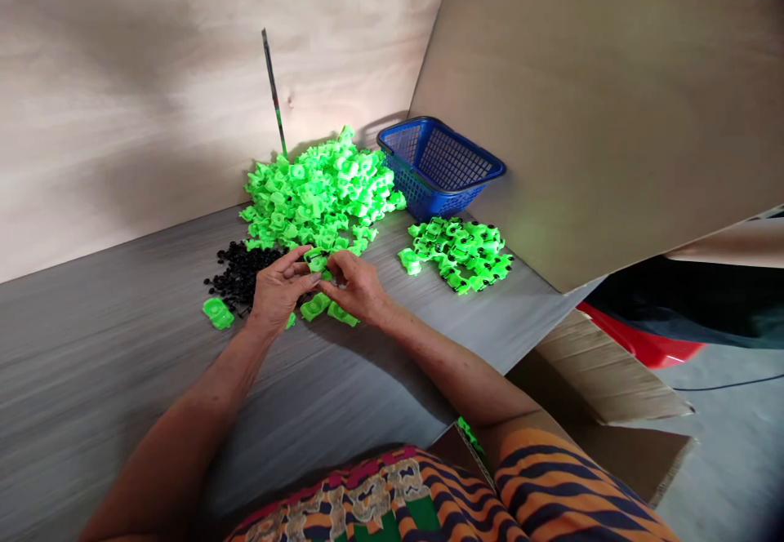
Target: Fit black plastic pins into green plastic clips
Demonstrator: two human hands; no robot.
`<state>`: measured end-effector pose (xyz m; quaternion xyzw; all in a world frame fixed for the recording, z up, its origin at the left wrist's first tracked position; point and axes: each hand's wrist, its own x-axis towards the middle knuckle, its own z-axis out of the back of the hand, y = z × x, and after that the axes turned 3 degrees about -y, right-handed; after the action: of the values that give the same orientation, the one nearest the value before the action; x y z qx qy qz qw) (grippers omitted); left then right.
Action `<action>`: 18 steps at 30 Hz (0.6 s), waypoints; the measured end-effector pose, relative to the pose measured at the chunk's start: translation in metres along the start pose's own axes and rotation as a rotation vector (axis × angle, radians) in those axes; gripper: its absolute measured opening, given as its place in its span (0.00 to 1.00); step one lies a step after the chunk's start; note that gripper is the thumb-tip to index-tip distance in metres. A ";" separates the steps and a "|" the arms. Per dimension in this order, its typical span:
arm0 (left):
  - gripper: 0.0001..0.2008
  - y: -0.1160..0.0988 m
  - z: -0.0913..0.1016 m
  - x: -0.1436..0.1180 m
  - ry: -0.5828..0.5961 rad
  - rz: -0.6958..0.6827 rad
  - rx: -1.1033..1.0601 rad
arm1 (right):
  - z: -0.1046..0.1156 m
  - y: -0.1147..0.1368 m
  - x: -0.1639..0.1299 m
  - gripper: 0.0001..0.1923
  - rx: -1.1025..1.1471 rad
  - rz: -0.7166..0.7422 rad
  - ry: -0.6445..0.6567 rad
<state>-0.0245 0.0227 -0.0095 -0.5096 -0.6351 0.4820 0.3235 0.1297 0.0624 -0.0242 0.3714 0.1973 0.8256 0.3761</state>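
Between both hands, just above the grey table, is a bright green plastic piece (316, 260) with a dark part on it. My left hand (278, 287) pinches its left side with thumb and fingers. My right hand (357, 285) is closed at its right side, its fingertips partly hidden. Under and beside my left hand lies a heap of small black parts (238, 273). Loose green pieces (315, 307) lie below the hands, and another green piece (218, 313) sits left of the black heap. Beyond the hands rises a large pile of green pieces (318, 187).
A blue mesh basket (441, 162) stands at the back right. In front of it lies a smaller pile of green pieces with black parts fitted (456, 252). A thin upright stick (273, 89) stands behind the large pile. Board walls (581, 101) enclose the table; an open cardboard box (637, 444) sits below right.
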 end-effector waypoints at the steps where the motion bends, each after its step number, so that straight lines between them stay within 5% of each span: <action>1: 0.31 0.000 0.001 0.000 0.004 0.007 -0.004 | 0.001 -0.001 0.000 0.06 0.023 0.001 -0.001; 18: 0.32 -0.001 0.001 0.001 -0.021 -0.048 -0.030 | -0.001 -0.001 -0.001 0.08 0.147 0.030 -0.118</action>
<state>-0.0258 0.0232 -0.0085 -0.4940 -0.6576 0.4699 0.3205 0.1303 0.0622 -0.0258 0.4491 0.2294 0.7910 0.3464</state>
